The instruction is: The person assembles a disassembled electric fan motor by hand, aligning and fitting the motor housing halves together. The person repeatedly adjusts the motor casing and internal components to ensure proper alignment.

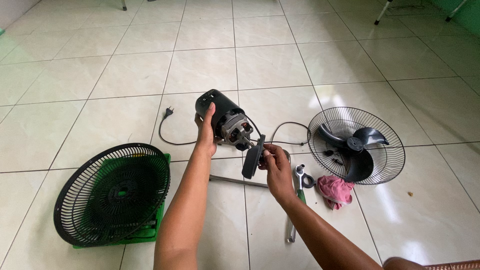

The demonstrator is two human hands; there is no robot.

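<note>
The right hand is closed, fingers curled and pinching a dark oval plastic cover by its edge, so that the cover stands tilted and edge-on just left of the fingertips. Below and to the right of these fingers a metal ratchet wrench lies on the tiled floor, its head near the wrist, and just beyond its head sits a crumpled pink rag. A thin metal rod lies flat on the floor under the cover, between the two forearms. The left hand is wrapped around the fan motor, fingers spread along the black rear housing while the bare metal and copper windings face the cover, close to it; whether the two touch cannot be told. A black power cord with its plug trails away left of the left fingers. Well left of both hands a black fan grille lies over a green crate. To the right of the right fingers, past the rag, another wire grille lies on the floor with the black fan blade resting in it.
</note>
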